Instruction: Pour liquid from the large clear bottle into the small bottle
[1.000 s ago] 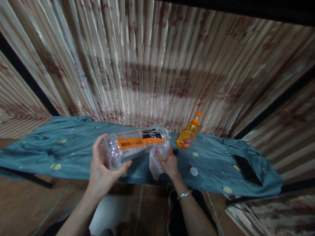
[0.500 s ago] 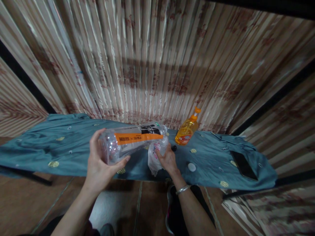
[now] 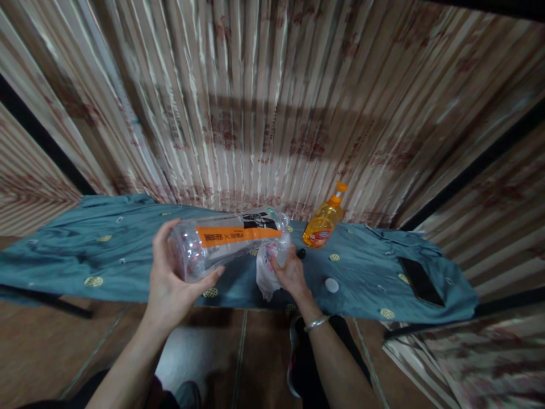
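Note:
A large clear plastic bottle with an orange and black label lies tilted on its side in the air above the cloth. My left hand is wrapped round its base end. The neck end points right and slightly up. There, a thin white plastic bag with pink print hangs down below the bottle's neck. My right hand is closed on the bag, close to the bottle's mouth. Whether the bag goes over or into the mouth I cannot tell, as the fingers partly hide it.
A pump bottle of orange liquid stands behind my right hand. Near it lie a small black round thing and a white disc, perhaps a cap. A dark phone rests at the right on the blue-green cloth. Pleated curtains hang behind.
The whole view has shifted slightly. Both hands keep their hold on the bottle and the bag, with almost no other visible movement.

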`<state>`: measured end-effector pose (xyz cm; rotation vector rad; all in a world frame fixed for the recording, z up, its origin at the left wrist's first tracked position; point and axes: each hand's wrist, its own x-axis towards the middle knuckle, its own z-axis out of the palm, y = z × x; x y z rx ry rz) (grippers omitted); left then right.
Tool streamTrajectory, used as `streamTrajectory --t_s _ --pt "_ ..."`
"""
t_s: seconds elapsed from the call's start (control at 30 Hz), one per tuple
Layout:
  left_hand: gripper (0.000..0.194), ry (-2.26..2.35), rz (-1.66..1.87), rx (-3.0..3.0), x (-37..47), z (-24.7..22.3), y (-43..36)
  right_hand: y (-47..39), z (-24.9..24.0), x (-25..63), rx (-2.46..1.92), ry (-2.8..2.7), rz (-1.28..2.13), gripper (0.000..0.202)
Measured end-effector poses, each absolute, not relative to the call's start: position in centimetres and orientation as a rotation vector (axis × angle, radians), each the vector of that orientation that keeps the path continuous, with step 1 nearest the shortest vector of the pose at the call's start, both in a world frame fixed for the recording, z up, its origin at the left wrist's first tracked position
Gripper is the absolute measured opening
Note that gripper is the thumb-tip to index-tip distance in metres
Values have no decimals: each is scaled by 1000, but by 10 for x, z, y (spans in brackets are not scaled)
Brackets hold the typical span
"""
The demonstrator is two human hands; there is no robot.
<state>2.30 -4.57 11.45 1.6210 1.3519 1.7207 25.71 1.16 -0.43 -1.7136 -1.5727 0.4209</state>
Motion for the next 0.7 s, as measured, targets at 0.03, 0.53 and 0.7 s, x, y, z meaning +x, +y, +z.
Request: streamTrajectory --t_s 0.03,0.53,0.7 --pt "97 1349 1723 1621 23 115 -46 12 -5 257 -1709 -1571 421 55" --pt "96 1379 1747 1666 19 111 -41 12 -6 256 -1727 -1578 396 57" --pt "99 1351 1748 1609 18 111 -41 13 -12 256 -1668 -1574 377 54"
